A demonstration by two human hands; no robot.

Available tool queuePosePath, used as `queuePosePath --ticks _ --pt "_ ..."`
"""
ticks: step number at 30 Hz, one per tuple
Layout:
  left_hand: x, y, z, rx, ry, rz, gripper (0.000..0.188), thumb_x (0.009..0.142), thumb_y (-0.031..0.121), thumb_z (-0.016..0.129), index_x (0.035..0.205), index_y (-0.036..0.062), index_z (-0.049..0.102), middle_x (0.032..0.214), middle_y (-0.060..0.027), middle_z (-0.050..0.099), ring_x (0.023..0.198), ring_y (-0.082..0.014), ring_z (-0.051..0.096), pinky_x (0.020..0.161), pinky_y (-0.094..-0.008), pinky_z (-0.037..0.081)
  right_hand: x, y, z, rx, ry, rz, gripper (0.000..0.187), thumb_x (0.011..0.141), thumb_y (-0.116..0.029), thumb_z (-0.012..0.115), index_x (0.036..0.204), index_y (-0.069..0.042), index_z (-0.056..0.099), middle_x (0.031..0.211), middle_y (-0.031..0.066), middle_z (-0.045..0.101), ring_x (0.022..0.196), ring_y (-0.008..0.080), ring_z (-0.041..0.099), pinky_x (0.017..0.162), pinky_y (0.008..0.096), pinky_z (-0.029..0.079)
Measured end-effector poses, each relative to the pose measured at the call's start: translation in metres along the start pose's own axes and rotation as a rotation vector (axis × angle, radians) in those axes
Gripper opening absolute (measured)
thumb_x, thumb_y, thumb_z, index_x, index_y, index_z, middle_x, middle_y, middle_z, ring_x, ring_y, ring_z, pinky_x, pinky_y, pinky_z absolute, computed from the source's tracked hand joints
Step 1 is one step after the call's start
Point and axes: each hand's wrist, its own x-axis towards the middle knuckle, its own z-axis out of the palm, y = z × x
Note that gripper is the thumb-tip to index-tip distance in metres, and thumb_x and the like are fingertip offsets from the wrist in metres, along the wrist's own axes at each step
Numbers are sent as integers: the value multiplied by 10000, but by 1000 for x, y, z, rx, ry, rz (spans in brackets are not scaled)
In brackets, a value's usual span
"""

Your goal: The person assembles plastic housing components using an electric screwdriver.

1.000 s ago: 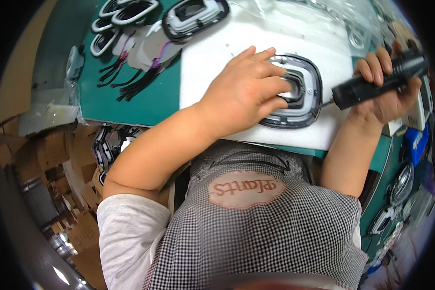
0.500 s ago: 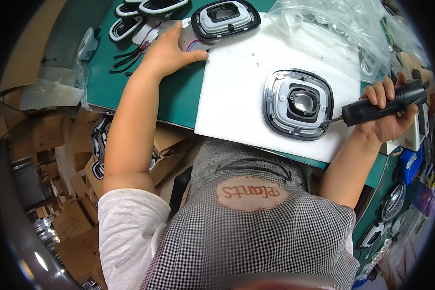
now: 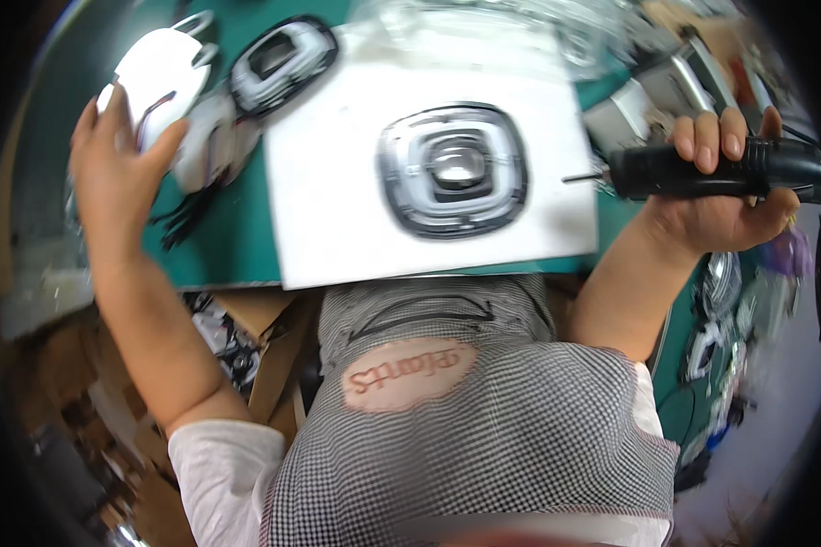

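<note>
A black electric screwdriver is gripped in my right hand, its thin bit pointing left, above the right edge of a white foam board and apart from the work. On that board lies a rounded-square housing with a black rim, grey and white rings and a shiny round centre. My left hand, thumb and fingers spread, is over the near edge of a white, smooth rounded part with thin wires; whether it touches is blurred. A similar black-rimmed housing lies tilted at the board's upper left corner.
Dark cables lie on the green table left of the board. Clear plastic packaging covers its far side. Boxy grey parts stand at the far right. Cardboard boxes are below left.
My left hand has moved left to the white rounded part. The screwdriver's bit has come away from the housing's rim. The whole view has shifted, and the scene is blurred.
</note>
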Motion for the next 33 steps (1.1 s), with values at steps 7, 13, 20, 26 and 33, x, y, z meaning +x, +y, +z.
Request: queuePosePath --ticks 7,13,20,26,33 --pt "-11 33 6 -1020 -223 293 892 816 507 763 1449 -43 460 1486 -180 448 1384 -272 428 1147 -389 312 -4 -43 8 -628 335 -462 672 877 -643 612 1324 -163 466 757 134 645 521 235 616 506 373 552" --pt "-26 65 7 -1064 -312 306 983 783 634 750 1434 -50 477 1489 -192 442 1382 -300 433 1148 -414 316 -5 -42 1 -1016 424 -465 590 873 -553 643 1309 -207 448 749 126 618 545 252 599 549 411 538" --pt "-35 83 14 -1019 -308 289 989 740 656 767 1409 -31 522 1455 -190 475 1354 -307 464 1127 -425 353 -2 -35 -11 -1101 376 -577 672 869 -505 663 1327 -99 388 681 144 604 479 240 605 478 370 552" --pt "-39 87 11 -910 -307 303 1002 715 677 762 1404 -14 538 1442 -193 495 1336 -305 478 1120 -435 356 -1 -28 -9 -1075 333 -528 667 873 -458 651 1346 -78 374 691 150 611 485 237 598 498 381 545" --pt "-45 91 18 -968 -313 258 974 711 683 755 1395 18 559 1434 -189 515 1346 -315 475 1122 -441 353 8 -25 -4 -1077 250 -374 613 869 -416 634 1310 -45 425 699 162 601 514 255 592 523 405 540"
